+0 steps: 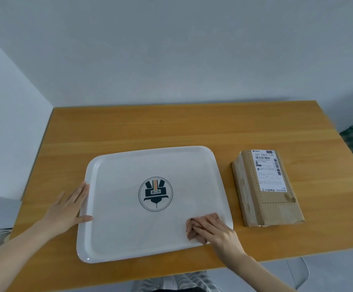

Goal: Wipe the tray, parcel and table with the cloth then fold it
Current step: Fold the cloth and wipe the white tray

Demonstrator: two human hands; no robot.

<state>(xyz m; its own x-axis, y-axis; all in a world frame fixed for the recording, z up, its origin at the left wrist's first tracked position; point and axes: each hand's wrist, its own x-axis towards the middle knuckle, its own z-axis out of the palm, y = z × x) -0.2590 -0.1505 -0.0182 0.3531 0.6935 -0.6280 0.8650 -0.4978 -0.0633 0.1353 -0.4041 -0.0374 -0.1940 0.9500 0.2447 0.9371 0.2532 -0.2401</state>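
The wooden surface [171, 127] carries the white tray [129, 232], with the parcel [266, 199] just beside it on the right. The left hand [66, 209], fingers straight and spread, rests against the tray's left rim. The right hand [217, 230], fingers extended, presses the bunched cloth [192, 230] onto the tray's near right corner.

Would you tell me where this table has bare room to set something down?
Widest: the table strip behind the tray and parcel. Smaller: right of the parcel. The tray-parcel gap is narrow. Crowded: the tray's left rim under the left hand, its near right corner under the right hand and cloth.
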